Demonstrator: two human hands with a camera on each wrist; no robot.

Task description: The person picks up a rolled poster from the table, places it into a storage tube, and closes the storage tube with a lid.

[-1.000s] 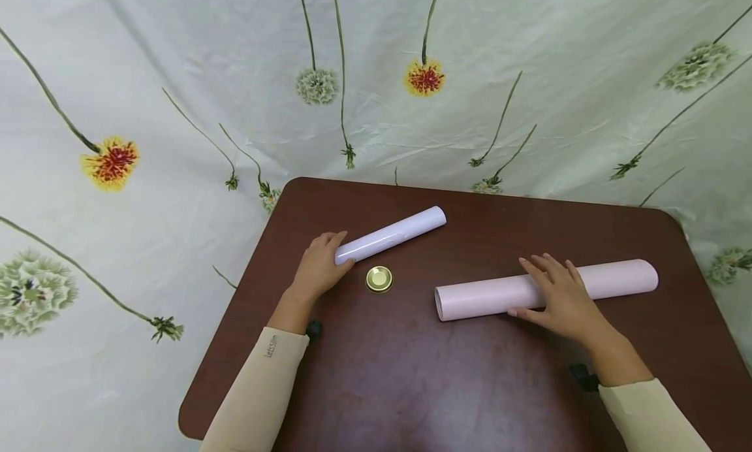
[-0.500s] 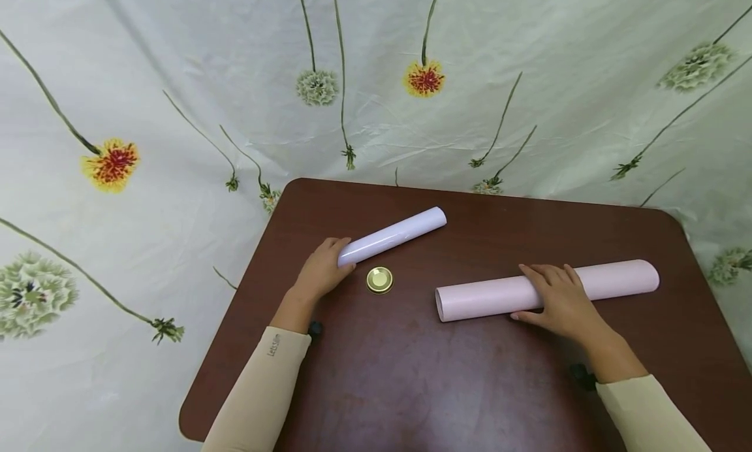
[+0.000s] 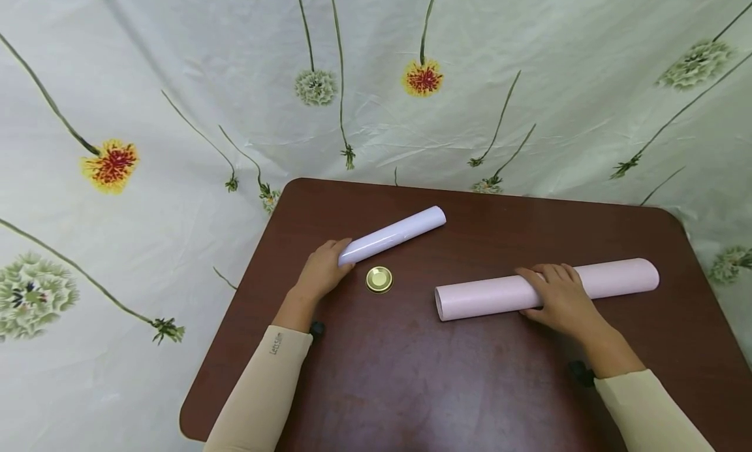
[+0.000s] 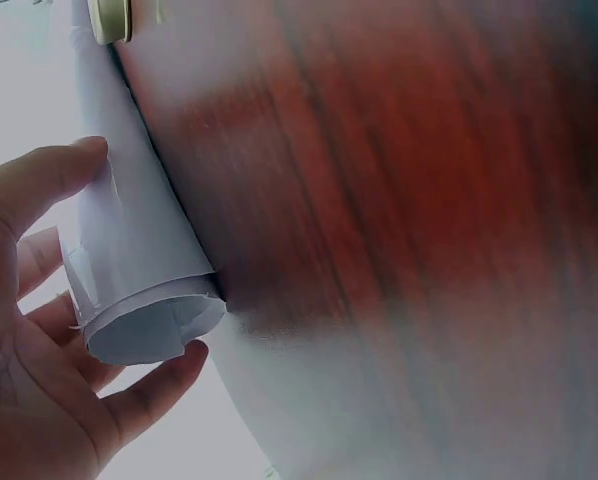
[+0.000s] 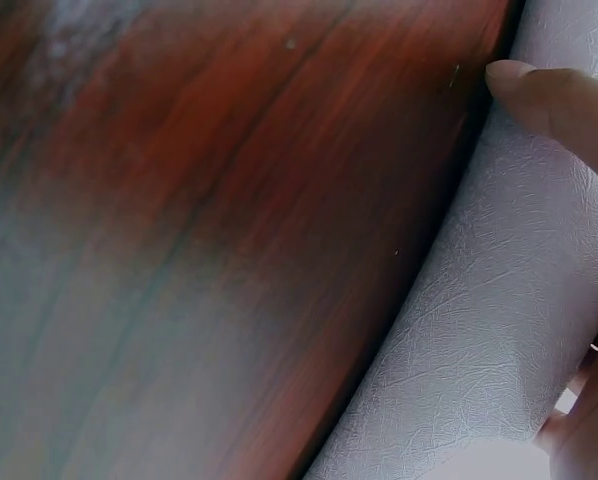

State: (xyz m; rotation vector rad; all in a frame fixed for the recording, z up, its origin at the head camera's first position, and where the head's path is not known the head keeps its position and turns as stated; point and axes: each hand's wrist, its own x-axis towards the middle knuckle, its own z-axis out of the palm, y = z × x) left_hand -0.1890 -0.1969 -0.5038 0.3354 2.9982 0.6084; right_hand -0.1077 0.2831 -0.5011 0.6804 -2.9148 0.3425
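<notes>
A thin, glossy white paper roll [image 3: 399, 232] lies slantwise on the left of the table. My left hand [image 3: 322, 269] grips its near end. The left wrist view shows the thumb along one side of the roll [image 4: 144, 220] and fingers round the other, by its open, layered end. To the right lies a thicker pale pink roll [image 3: 482, 298] with a fine textured surface. My right hand [image 3: 563, 302] holds it near the middle, fingers over the top and thumb at the near side; part of the roll [image 5: 479, 280] is hidden under the hand.
A round gold lid [image 3: 379, 279] lies just right of my left hand, between the two rolls. Everything rests on a dark brown table [image 3: 411, 387] with rounded corners. Flower-printed cloth [image 3: 235, 47] hangs behind and to the left of it.
My right hand's fingers have come down and closed round the pink roll. My left hand has shifted slightly right along the white roll and gripped it. Both rolls stay nearly in place.
</notes>
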